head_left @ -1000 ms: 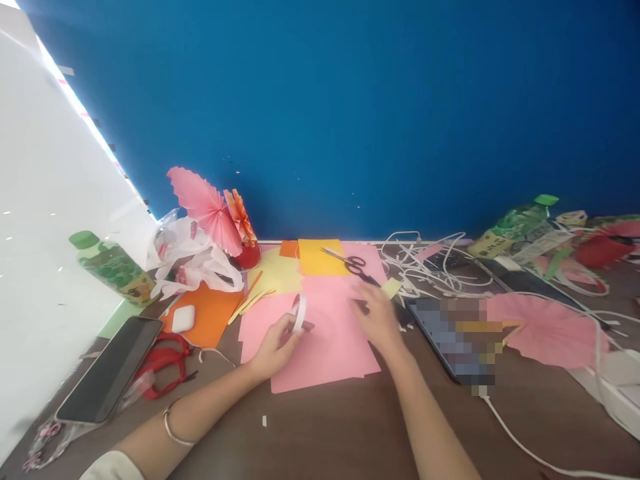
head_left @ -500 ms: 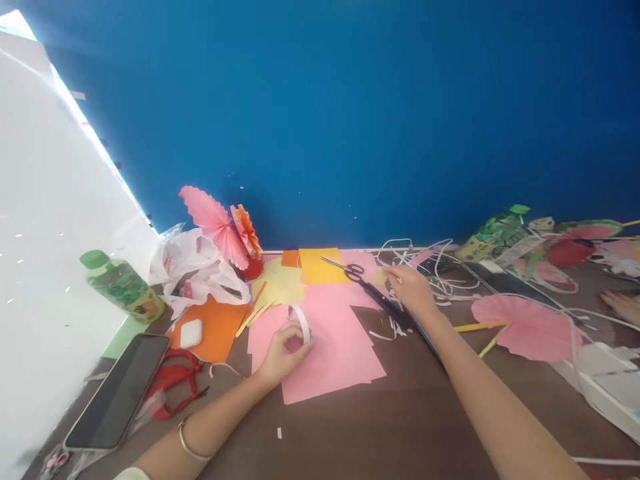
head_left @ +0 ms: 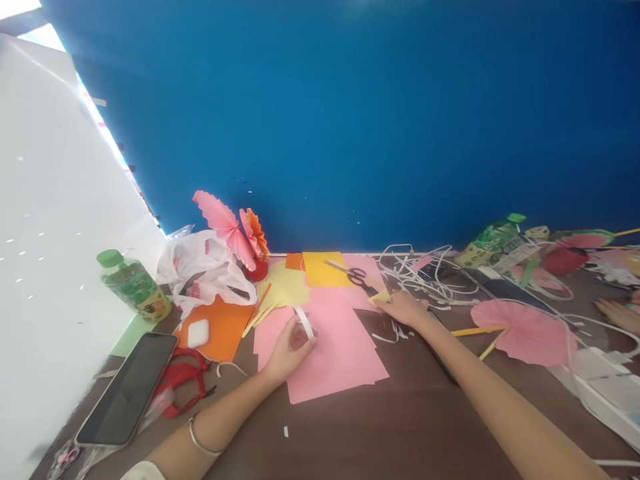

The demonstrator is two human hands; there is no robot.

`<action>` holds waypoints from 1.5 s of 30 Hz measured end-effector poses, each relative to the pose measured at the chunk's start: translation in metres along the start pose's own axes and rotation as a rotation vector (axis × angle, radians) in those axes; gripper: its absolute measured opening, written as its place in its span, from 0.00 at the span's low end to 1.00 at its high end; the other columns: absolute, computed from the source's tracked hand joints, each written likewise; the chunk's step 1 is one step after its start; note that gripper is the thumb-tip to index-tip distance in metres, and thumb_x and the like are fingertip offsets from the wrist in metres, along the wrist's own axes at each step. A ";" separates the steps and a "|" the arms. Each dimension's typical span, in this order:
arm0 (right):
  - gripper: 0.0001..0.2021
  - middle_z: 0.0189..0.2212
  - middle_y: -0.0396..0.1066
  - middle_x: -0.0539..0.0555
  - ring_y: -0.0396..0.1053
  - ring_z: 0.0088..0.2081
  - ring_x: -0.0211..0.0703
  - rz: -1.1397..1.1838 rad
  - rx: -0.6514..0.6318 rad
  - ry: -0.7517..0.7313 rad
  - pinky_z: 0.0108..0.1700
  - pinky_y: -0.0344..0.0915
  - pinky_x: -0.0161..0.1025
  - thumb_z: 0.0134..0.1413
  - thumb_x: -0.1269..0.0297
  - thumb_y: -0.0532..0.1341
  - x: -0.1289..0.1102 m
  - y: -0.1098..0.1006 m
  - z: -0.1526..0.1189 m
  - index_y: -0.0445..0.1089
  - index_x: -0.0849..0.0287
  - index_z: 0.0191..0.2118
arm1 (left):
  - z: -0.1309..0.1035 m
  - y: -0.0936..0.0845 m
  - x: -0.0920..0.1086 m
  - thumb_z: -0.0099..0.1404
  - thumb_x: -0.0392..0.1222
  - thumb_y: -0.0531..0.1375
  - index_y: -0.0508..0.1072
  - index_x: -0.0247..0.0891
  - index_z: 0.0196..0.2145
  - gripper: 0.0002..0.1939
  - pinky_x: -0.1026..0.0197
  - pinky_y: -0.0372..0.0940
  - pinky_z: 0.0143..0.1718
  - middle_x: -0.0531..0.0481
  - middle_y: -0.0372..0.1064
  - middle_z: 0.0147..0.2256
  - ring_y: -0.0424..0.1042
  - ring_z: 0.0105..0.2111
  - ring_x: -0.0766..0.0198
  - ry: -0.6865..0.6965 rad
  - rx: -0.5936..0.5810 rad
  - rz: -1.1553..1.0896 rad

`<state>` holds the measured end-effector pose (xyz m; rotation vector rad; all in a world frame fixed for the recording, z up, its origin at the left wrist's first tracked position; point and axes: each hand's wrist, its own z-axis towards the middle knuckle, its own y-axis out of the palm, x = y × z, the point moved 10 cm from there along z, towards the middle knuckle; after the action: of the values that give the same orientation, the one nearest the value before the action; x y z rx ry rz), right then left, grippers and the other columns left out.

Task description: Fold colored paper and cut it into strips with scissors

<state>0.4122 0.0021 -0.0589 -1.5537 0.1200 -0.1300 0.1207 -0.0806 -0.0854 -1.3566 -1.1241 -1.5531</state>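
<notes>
My left hand [head_left: 289, 353] is curled above the pink paper sheets [head_left: 333, 363], its fingers closed on a narrow white roll of tape [head_left: 304, 323] seen nearly edge-on. Between the fingertips of my right hand [head_left: 407, 311] is a small pale-yellow piece of paper [head_left: 379, 298], low over the table. Just behind that piece lie dark-handled scissors [head_left: 357, 276], their blades across a yellow sheet [head_left: 320, 268]. A long black bar-like object [head_left: 440, 357] passes beneath my right wrist and is partly hidden.
On the left are a phone [head_left: 127, 390], a green bottle [head_left: 135, 287], a plastic bag [head_left: 200, 267] and a white earbud case [head_left: 198, 333]. Tangled white cables [head_left: 425, 267] and a pleated pink fan [head_left: 523, 331] lie right. Another person's hand [head_left: 617, 315] shows at the right edge.
My right hand has come down and nearer with the yellow piece, beside the scissors' handles. The left hand keeps the tape nearly in place. The view has shifted slightly.
</notes>
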 end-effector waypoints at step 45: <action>0.15 0.39 0.71 0.58 0.69 0.43 0.48 1.559 -0.008 -0.101 0.48 0.64 0.45 0.46 0.55 0.62 -0.159 0.015 -0.107 0.67 0.59 0.38 | -0.003 0.001 -0.007 0.58 0.42 0.60 0.32 0.47 0.62 0.45 0.50 0.56 0.53 0.48 0.65 0.41 0.65 0.47 0.59 0.076 -0.019 -0.161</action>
<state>0.2381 -0.0781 -0.0764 -1.1014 1.1818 1.1594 0.1215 -0.0837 -0.0928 -1.2340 -1.1976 -1.7199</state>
